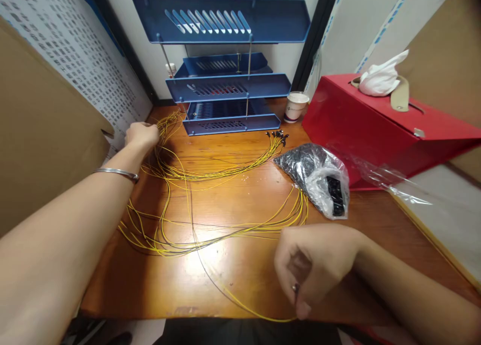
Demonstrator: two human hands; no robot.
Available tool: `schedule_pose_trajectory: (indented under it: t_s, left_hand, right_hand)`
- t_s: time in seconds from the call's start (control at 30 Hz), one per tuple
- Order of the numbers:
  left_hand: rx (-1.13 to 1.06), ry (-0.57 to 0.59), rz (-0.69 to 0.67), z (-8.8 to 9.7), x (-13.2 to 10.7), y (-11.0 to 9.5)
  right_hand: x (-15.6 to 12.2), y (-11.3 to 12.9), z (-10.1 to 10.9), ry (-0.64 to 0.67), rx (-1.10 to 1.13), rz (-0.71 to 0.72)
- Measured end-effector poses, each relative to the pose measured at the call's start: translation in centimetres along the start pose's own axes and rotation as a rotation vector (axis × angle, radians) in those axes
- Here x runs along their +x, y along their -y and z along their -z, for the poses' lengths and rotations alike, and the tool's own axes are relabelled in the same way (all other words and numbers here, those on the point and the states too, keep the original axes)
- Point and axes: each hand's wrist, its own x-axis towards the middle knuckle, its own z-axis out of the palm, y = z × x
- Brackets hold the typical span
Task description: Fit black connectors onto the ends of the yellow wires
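Observation:
Several thin yellow wires [210, 175] lie looped across the wooden desk [240, 205]. My left hand [142, 134] reaches to the far left of the desk, its fingers closed on the bundle of wires there; a metal bangle sits on that wrist. Near the front edge, my right hand [311, 265] pinches the end of one yellow wire [240, 300] that curves along the desk's front. Black connector ends [277, 134] tip one group of wires near the blue rack.
A blue three-tier letter tray [225, 84] stands at the back. A paper cup [295, 106] is beside it. A clear bag of small black parts [319, 177] lies right of centre. A red box [376, 129] with tissue on top fills the right. Cardboard stands at left.

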Motion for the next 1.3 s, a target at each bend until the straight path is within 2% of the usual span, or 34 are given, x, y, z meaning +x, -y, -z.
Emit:
schedule_pose_trajectory:
  t_s: [0.13, 0.2, 0.27, 0.33, 0.37, 0.4, 0.43, 0.47, 0.53, 0.6, 0.67, 0.77, 0.87, 1.0, 1.13, 1.3]
  left_hand:
    - [0.200, -0.216, 0.072, 0.5, -0.8, 0.0]
    - [0.286, -0.250, 0.078, 0.3, -1.4, -1.2]
    - [0.352, -0.222, 0.073, -0.6, -2.4, -3.1]
    - [0.366, -0.110, 0.061, -2.2, -3.9, -5.8]
    - [0.357, -0.012, 0.048, -3.2, -4.8, -7.3]
    - [0.328, 0.160, 0.022, -4.3, -5.8, -9.0]
    - [0.276, 0.319, -0.022, -5.5, -6.9, -10.6]
    - [0.221, 0.425, -0.081, -6.7, -8.1, -12.3]
    - [0.129, 0.596, -0.174, -9.0, -10.3, -15.1]
    - [0.115, 0.723, -0.213, -11.2, -12.4, -17.0]
    - [0.175, 0.728, -0.264, -13.0, -14.2, -17.8]
    - [0.306, 0.682, -0.317, -14.7, -16.1, -17.2]
    - [0.404, 0.670, -0.324, -14.9, -17.0, -15.9]
    - [0.329, 0.602, -0.361, -14.3, -17.5, -14.6]
    - [0.279, 0.578, -0.418, -14.4, -17.9, -14.3]
    - [0.166, 0.545, -0.393, -14.7, -18.2, -14.4]
  right_hand:
    - [0.1, -0.1, 0.8, -0.177, 0.041, 0.075]
    - [0.4, -0.1, 1.1, -0.359, 0.050, 0.163]
    - [0.9, -0.3, 1.3, -0.625, 0.053, 0.262]
    - [1.3, -0.6, 1.5, -0.914, 0.028, 0.337]
    - [1.4, -0.7, 1.6, -1.033, 0.006, 0.359]
    - [1.5, -0.9, 1.7, -1.128, -0.016, 0.372]
    - [1.6, -1.1, 1.9, -1.200, -0.035, 0.382]
    - [1.6, -1.2, 2.0, -1.260, -0.051, 0.392]
    - [1.6, -1.4, 2.3, -1.362, -0.076, 0.416]
    - [1.6, -1.5, 2.5, -1.446, -0.088, 0.452]
    - [1.7, -1.5, 2.5, -1.505, -0.078, 0.498]
    - [1.9, -1.6, 2.7, -1.579, -0.055, 0.553]
    - [2.0, -1.9, 3.0, -1.641, -0.032, 0.586]
    - [2.0, -2.1, 3.3, -1.669, 0.016, 0.604]
    - [2.2, -1.8, 3.0, -1.627, 0.062, 0.593]
    - [2.6, -1.7, 1.9, -1.486, 0.057, 0.535]
